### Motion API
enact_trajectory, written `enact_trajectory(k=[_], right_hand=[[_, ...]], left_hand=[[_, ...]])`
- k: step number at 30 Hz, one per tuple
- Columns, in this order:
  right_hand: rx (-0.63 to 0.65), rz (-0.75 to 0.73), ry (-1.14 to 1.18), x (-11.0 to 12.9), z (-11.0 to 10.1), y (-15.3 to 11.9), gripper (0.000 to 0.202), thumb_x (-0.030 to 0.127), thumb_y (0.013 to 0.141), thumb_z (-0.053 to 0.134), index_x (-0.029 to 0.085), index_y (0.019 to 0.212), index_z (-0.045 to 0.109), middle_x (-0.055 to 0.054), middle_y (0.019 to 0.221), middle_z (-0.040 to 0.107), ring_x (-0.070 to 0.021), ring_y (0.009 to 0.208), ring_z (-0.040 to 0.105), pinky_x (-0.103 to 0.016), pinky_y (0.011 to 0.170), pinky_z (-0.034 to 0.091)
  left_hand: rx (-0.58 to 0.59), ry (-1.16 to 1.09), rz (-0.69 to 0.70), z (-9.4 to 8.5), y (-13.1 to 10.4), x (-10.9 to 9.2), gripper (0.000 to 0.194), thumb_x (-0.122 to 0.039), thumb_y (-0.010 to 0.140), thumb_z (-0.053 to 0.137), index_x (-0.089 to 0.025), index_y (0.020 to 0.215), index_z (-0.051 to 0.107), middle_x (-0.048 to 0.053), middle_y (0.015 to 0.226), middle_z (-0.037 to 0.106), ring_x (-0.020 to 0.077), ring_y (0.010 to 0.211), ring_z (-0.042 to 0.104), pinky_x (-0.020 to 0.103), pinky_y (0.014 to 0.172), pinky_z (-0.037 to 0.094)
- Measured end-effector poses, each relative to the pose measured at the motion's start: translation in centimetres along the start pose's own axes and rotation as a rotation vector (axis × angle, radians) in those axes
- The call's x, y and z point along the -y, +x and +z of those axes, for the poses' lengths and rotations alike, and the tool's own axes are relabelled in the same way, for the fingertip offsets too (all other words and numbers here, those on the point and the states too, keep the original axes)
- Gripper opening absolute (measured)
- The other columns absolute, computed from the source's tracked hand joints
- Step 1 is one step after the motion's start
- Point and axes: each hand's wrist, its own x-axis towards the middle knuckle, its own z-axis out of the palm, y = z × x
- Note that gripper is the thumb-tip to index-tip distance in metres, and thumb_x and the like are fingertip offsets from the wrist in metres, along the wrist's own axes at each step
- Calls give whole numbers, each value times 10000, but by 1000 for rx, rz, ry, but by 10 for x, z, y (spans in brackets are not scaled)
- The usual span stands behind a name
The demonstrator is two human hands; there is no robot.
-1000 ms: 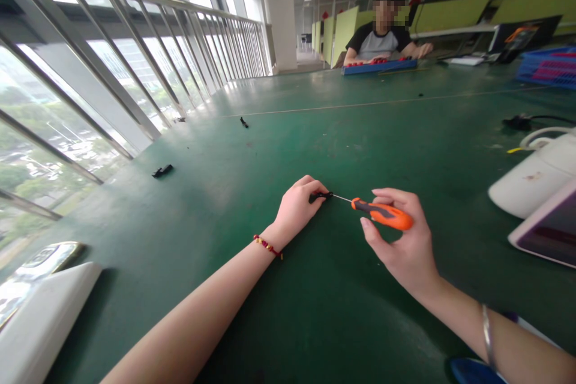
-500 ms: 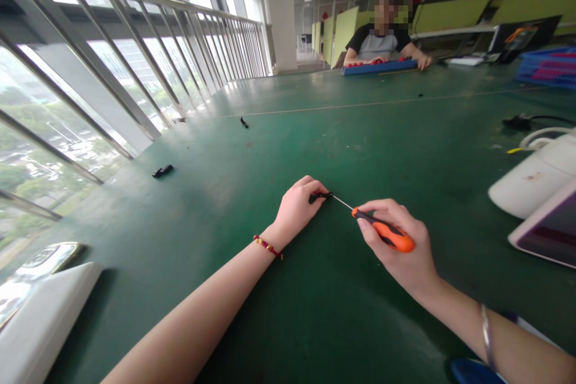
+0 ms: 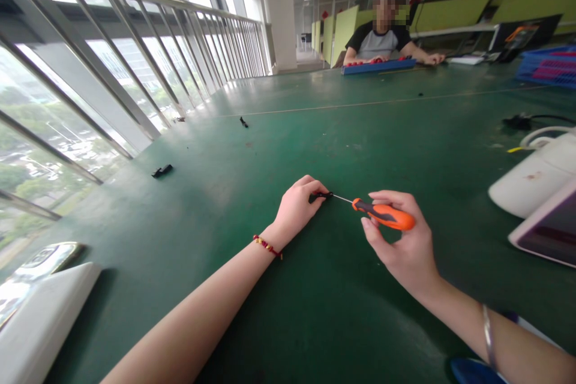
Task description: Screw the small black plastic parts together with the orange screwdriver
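Note:
My left hand (image 3: 299,204) rests on the green table and pinches a small black part (image 3: 320,195) between thumb and fingers. An orange and black screwdriver (image 3: 389,216) lies almost level, its thin shaft pointing left with the tip at the black part. My right hand (image 3: 405,243) is around the screwdriver's handle, the butt end against the palm side. The thumb stands apart below the handle and the fingers are above it. How the tip meets the part is too small to tell.
On the green table (image 3: 288,150) lie two black pieces (image 3: 162,171), (image 3: 243,122) at the left. A white box (image 3: 54,318) is near left, a white device (image 3: 535,180) right. Across sits a person (image 3: 380,42) behind a blue tray (image 3: 378,67). A metal railing (image 3: 135,0) runs left.
The screwdriver's handle has risen and its shaft is nearer level. My right thumb has come away from the handle. The other person's hand has moved right, off the blue tray.

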Motion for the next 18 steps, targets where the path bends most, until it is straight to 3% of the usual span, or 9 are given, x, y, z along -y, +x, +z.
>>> enact_trajectory(k=[2, 6, 8, 11, 13, 15, 18], right_hand=[[8, 12, 17, -1, 0, 0, 327, 260, 758, 644, 216, 1059, 524, -16, 810, 573, -171, 717, 580, -328, 685, 505], [133, 49, -48, -1, 0, -1, 147, 278, 813, 602, 227, 947, 571, 18, 638, 569, -162, 632, 561, -312, 641, 482], [74, 14, -49, 0, 0, -1, 150, 273, 812, 605, 228, 953, 578, -2, 725, 606, -162, 681, 582, -304, 651, 486], [-42, -25, 1, -1, 1, 0, 319, 262, 758, 654, 212, 1053, 542, -47, 931, 602, -171, 781, 604, -316, 709, 511], [22, 20, 15, -1, 1, 0, 329, 264, 766, 642, 216, 1070, 524, -7, 774, 576, -165, 691, 582, -304, 636, 504], [125, 44, -18, -1, 1, 0, 214, 273, 798, 614, 229, 998, 551, 21, 638, 557, -168, 637, 564, -302, 605, 486], [90, 3, -54, -2, 1, 0, 162, 274, 801, 613, 234, 954, 575, -4, 714, 610, -177, 696, 582, -316, 649, 487]], left_hand=[[-3, -2, 3, 0, 0, 0, 129, -145, 807, 573, -197, 869, 674, 24, 940, 626, 151, 844, 608, 263, 756, 504], [2, 0, 0, 0, 0, 0, 131, -139, 804, 575, -197, 865, 676, 21, 938, 625, 149, 842, 608, 261, 756, 504], [3, 0, 0, 0, 0, 0, 134, -134, 803, 574, -198, 862, 675, 21, 938, 625, 149, 847, 610, 260, 762, 504], [0, 2, -1, 0, 1, -1, 135, -136, 803, 573, -200, 866, 674, 21, 933, 625, 151, 851, 610, 262, 766, 504], [-1, 2, -1, 0, 1, -1, 134, -138, 805, 573, -199, 869, 673, 21, 929, 624, 151, 847, 609, 262, 763, 504], [2, 3, -2, 0, 0, -1, 134, -136, 804, 572, -198, 865, 673, 21, 931, 623, 149, 842, 608, 260, 757, 505], [4, 2, -5, 0, 0, -1, 133, -131, 800, 573, -197, 859, 672, 21, 935, 623, 148, 843, 607, 259, 756, 504]])
